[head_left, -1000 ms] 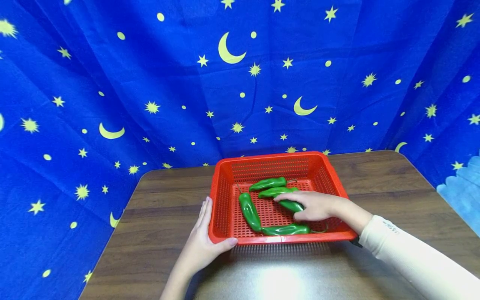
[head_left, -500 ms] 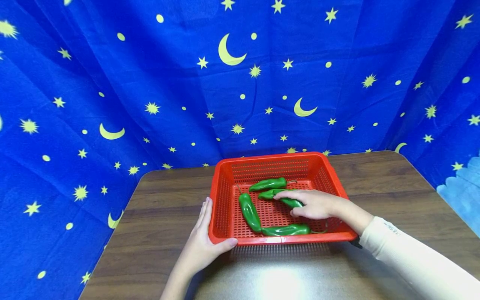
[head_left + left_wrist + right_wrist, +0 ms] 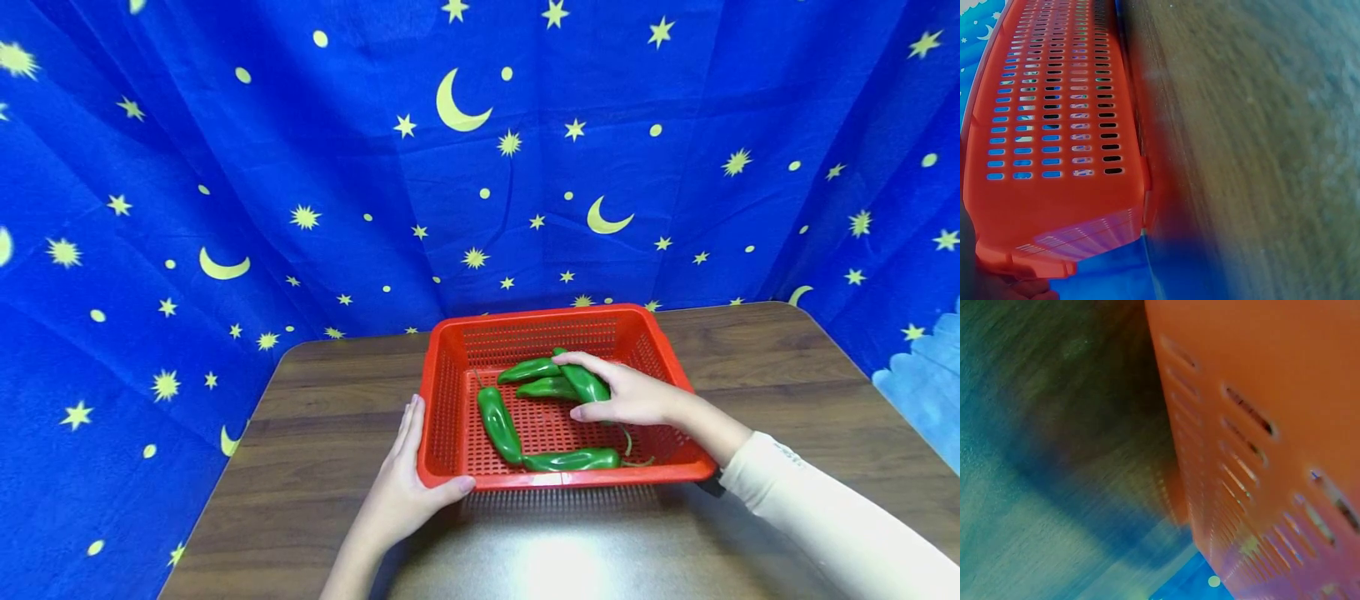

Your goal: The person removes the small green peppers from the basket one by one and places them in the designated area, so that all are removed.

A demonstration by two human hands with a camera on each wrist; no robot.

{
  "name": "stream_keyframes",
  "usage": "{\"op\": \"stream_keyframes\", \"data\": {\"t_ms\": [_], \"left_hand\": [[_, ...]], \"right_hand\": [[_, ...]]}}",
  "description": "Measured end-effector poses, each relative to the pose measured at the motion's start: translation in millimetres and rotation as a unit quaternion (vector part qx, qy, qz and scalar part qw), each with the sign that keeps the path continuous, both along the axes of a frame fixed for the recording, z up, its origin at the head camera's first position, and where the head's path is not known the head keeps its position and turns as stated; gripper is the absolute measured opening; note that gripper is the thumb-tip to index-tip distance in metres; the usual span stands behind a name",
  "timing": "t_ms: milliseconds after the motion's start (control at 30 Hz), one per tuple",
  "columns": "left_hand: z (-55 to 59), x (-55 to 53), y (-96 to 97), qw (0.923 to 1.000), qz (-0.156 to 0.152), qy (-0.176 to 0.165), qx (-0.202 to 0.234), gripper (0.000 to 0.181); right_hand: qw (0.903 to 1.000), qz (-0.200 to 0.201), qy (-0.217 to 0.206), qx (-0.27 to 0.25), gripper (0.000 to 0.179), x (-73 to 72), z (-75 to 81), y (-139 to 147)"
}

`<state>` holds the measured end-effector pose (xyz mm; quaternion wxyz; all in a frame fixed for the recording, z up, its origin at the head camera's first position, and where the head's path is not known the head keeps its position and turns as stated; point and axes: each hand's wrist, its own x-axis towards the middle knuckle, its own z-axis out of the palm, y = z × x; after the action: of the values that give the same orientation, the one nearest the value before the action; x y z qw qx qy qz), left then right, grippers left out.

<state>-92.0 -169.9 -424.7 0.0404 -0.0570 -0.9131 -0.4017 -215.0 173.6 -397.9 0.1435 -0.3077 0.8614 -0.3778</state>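
A red slotted plastic basket (image 3: 558, 481) stands on the wooden table. Inside it my right hand (image 3: 630, 393) grips a green pepper (image 3: 585, 382) between thumb and fingers, its stem hanging toward the near side. Beneath and behind that one lie two more green peppers, the farther (image 3: 525, 370) and the nearer (image 3: 542, 388). One pepper (image 3: 498, 423) lies along the left side, another (image 3: 573, 460) along the near wall. My left hand (image 3: 405, 496) rests against the basket's near left corner, fingers straight along the outer side and thumb on the rim. The wrist views mostly show slotted basket walls.
The brown wood-grain table (image 3: 337, 392) extends to both sides of the basket and in front of it. Behind and at the sides hangs a blue cloth (image 3: 375, 167) with yellow moons and stars.
My right hand has lifted the pepper off the basket floor and turned it, tip now pointing away and stem toward me. My left hand has stayed in place.
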Motion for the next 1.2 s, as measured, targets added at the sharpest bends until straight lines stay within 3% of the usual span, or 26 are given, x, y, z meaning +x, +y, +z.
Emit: {"op": "stream_keyframes", "data": {"t_ms": [300,567,833,1200], "left_hand": [[0.9,0.0,1.0,1.0,0.001,-0.009,-0.001,0.125],[0.4,0.0,1.7,0.9999,0.004,-0.01,0.0,0.127],[0.8,0.1,1.3,0.9996,0.011,-0.023,0.009,0.128],[-1.0,0.4,1.1,0.9999,0.004,-0.01,0.012,0.128]], "right_hand": [[0.9983,-0.046,0.004,-0.037,0.082,1.0,3.4,4],[0.9957,-0.037,-0.001,-0.084,0.083,2.7,9.4,12],[0.9953,-0.054,-0.002,-0.08,0.085,5.5,21.3,21],[0.9943,-0.06,-0.008,-0.088,0.085,9.0,30.4,33]]}}
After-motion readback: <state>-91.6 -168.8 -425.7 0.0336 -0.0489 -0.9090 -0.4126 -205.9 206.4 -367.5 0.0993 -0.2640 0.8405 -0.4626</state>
